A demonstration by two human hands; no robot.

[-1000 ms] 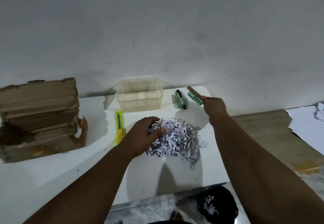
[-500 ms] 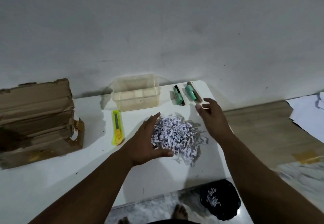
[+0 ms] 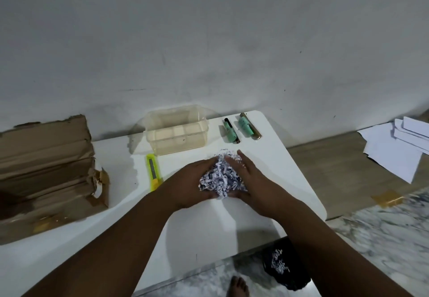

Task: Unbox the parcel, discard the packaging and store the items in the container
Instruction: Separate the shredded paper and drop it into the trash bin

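Both hands have closed in on the pile of shredded white-and-blue paper (image 3: 221, 176) since half a second ago, when they lay spread at its sides. Now the left hand (image 3: 192, 180) and right hand (image 3: 251, 179) cup it between the palms, each grip pressed against the shreds, which bulge up between them at the middle of the white desk (image 3: 209, 222).

Toward the far edge stands the clear rectangular plastic container (image 3: 176, 129). Just beside it, nearer the far right corner, lie two mint-green tubes (image 3: 229, 131), apart from the hands. A yellow utility knife (image 3: 153, 172) lies beside the left wrist. At the left edge sits the torn brown cardboard box (image 3: 46, 176), partly cut off by the frame.

Below the near edge a black bag (image 3: 285, 266) with some shreds in it rests on the floor, half hidden by the right forearm. Loose white sheets (image 3: 399, 150) lie on the floor at right. Whether the fingers reach under the pile cannot be told.
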